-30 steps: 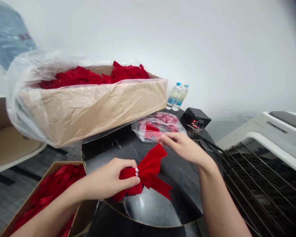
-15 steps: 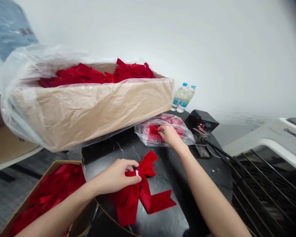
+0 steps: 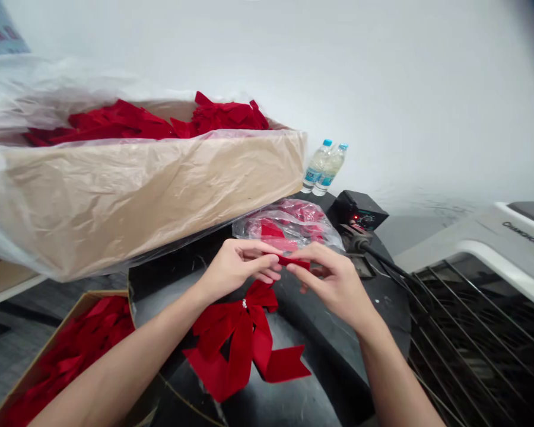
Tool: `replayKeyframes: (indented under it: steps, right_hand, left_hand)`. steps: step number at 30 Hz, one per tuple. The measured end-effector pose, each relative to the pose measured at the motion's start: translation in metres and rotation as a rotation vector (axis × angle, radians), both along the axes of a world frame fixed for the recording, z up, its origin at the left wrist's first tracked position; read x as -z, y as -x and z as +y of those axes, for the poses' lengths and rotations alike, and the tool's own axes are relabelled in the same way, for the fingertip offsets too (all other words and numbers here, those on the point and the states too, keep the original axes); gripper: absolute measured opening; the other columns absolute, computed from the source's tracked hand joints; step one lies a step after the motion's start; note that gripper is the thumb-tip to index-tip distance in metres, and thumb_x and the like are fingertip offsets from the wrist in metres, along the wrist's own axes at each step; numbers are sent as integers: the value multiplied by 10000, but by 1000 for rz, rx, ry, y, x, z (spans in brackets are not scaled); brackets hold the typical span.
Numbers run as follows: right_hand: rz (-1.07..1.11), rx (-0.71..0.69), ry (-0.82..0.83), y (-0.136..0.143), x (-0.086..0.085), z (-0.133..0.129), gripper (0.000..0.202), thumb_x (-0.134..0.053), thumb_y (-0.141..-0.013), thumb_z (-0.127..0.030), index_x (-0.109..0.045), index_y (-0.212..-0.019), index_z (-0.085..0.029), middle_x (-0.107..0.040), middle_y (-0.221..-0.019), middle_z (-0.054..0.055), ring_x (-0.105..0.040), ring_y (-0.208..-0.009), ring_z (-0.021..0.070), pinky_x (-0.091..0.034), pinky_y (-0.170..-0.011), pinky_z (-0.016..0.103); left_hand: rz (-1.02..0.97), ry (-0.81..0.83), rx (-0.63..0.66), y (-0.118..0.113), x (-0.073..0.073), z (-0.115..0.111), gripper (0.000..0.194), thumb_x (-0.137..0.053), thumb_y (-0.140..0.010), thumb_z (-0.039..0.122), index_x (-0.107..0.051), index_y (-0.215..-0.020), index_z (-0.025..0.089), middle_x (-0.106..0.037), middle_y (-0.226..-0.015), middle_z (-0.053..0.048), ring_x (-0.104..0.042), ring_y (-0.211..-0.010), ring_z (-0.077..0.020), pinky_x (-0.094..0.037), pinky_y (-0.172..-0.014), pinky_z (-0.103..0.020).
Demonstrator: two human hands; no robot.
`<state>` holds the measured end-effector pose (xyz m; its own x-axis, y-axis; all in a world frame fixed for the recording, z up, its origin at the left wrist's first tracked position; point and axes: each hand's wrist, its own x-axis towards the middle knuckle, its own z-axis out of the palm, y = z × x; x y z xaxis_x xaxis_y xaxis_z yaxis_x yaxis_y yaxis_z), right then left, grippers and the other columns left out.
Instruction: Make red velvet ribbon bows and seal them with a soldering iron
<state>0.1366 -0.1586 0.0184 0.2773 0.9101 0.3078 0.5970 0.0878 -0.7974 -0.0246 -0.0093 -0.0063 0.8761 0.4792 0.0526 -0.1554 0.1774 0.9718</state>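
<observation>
Between them, my left hand (image 3: 249, 264) and my right hand (image 3: 327, 276) pinch a short strip of red velvet ribbon (image 3: 293, 261), one end in each hand, held above the table. Just below it lies a red velvet bow (image 3: 244, 332) with long tails, its middle bound with something small and whitish. Behind my hands rests a clear plastic bag (image 3: 289, 219) with red pieces inside. The fingertips of both hands partly cover the strip.
A long cardboard box (image 3: 160, 196) lined with plastic holds red bows at the back left. Another box (image 3: 66, 332) of red bows stands low at the left. Two water bottles (image 3: 323, 169), a black control box (image 3: 360, 210) with a cable, and a white wire-grilled heater (image 3: 493, 249) are at the right.
My left hand has let go of the bow, which now lies on the table. My right hand has come back from the plastic bag with a red ribbon strip, and both hands grip it.
</observation>
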Motion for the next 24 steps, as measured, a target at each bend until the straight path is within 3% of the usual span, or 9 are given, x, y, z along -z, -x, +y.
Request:
replayKeyframes:
  steps: [3,5,8,10,12,16,18,21,24]
  right_hand:
    - [75,60,-90,-5,19,-4,207,-647,-956,-244,-746,-1135,-269,-735,-771,-13,-628,-478,94,-525,-438,193]
    - [118,93,-191,-5,32,-4,243,-606,-975,-202,-738,-1166,-273,-722,-681,-33,-624,-437,100,-520,-420,197]
    - [108,103,-289,-2,47,-2,252,-676,-926,-175,-744,-1142,-285,-778,-859,6,-739,-676,160,-629,-647,276]
    - [85,115,-315,1,52,0,270,-766,-854,-166,-754,-1091,-296,-777,-996,21,-747,-884,196,-621,-841,336]
    - [66,141,-340,5,52,2,243,-813,-812,-163,-764,-1009,-296,-762,-1048,26,-722,-972,207,-592,-908,350]
    - [143,197,-336,14,49,3,105,-798,-841,-200,-755,-900,-275,-752,-995,37,-716,-923,199,-601,-837,335]
    - [259,213,-300,18,48,3,69,-800,-844,-237,-736,-864,-253,-748,-960,47,-724,-874,201,-616,-787,331]
    - [423,224,-265,21,48,4,170,-821,-821,-271,-665,-782,-218,-740,-939,62,-726,-795,196,-633,-716,324]
    - [529,207,-253,21,47,6,225,-836,-803,-248,-618,-762,-212,-730,-903,44,-719,-708,167,-638,-658,292]
  left_hand:
    - [-41,-15,-66,-5,11,-3,243,-827,-800,318,-807,-980,155,-807,-899,-82,-784,-838,-222,-662,-789,-331]
    - [-66,-46,-115,-7,16,-4,197,-853,-769,276,-821,-928,165,-805,-897,-65,-769,-828,-191,-647,-808,-295]
    - [-94,-103,-196,-7,19,-5,148,-875,-734,217,-828,-868,174,-794,-885,-48,-737,-826,-153,-610,-783,-219]
    - [-100,-135,-239,-7,19,-6,130,-879,-723,201,-818,-834,173,-784,-879,-41,-724,-822,-148,-599,-745,-203]
    - [-79,-129,-245,-6,18,-7,143,-890,-700,187,-796,-806,167,-775,-845,-28,-720,-778,-145,-597,-704,-203]
    - [-23,-44,-249,-4,15,-10,264,-927,-633,167,-713,-787,164,-768,-746,8,-743,-692,-144,-605,-666,-190]
    - [-6,-32,-256,-3,14,-11,369,-927,-641,181,-711,-941,181,-787,-754,8,-770,-702,-169,-624,-681,-209]
    - [45,-29,-231,-1,11,-11,533,-911,-680,209,-710,-1173,189,-814,-802,-16,-793,-747,-205,-648,-712,-239]
    - [82,22,-205,-1,10,-12,325,-899,-702,231,-788,-994,143,-817,-801,-43,-796,-750,-215,-660,-730,-241]
